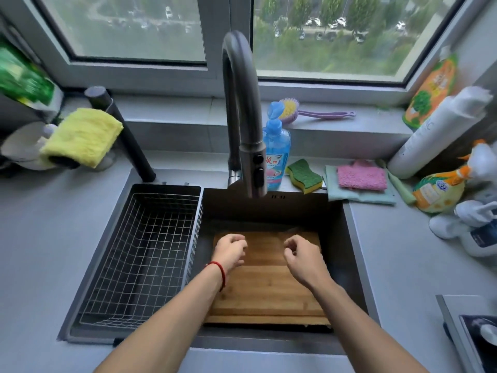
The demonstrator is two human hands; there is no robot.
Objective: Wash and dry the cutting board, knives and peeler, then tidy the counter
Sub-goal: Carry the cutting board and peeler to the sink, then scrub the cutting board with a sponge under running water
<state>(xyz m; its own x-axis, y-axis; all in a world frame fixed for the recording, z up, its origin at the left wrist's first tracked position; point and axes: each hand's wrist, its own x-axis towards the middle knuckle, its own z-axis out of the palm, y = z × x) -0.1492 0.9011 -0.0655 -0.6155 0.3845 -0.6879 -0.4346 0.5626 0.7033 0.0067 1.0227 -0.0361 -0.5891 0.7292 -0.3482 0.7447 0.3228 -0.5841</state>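
A wooden cutting board (266,289) lies flat in the dark sink (347,238), under the tall grey faucet (243,117). My left hand (230,251), with a red string at the wrist, hovers over the board's far left part with fingers loosely curled, holding nothing. My right hand (302,255) hovers over the board's far right part, fingers also loosely curled and empty. No knives or peeler show in the head view. No water runs from the faucet.
A wire drying basket (142,254) fills the sink's left side. Behind the sink stand a blue soap bottle (275,154), a green-yellow sponge (304,176), pink and green cloths (361,181) and a dish brush (309,113). A yellow cloth (83,135) hangs left; bottles (441,189) crowd the right.
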